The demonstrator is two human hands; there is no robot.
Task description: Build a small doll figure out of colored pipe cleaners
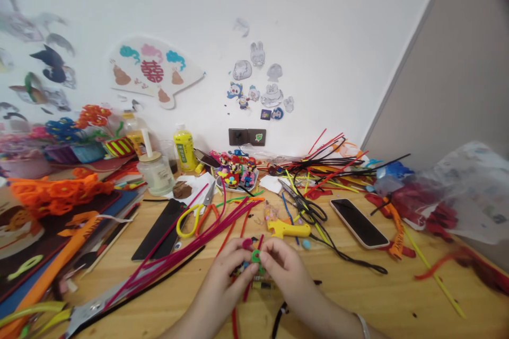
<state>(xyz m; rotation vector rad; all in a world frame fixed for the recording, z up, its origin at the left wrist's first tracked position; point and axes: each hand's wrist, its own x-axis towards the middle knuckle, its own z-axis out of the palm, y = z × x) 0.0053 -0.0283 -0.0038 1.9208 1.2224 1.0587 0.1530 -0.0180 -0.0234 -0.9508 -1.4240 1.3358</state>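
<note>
My left hand (233,270) and my right hand (282,270) meet low at the centre of the wooden table (350,296). Between their fingertips is a small green pipe-cleaner ring (256,256), with a pink piece (247,243) just beside it. The fingers partly hide both pieces, and I cannot tell how they join. Several magenta pipe cleaners (167,257) lie left of my left hand. A yellow glue gun (288,229) rests just beyond my right hand, not touching it.
Yellow-handled scissors (194,221), a black ruler (159,228), a phone (359,223) and black scissors (306,207) lie on the table. A tangle of pipe cleaners (326,169) spreads at the back, with a plastic bag (457,196) at right.
</note>
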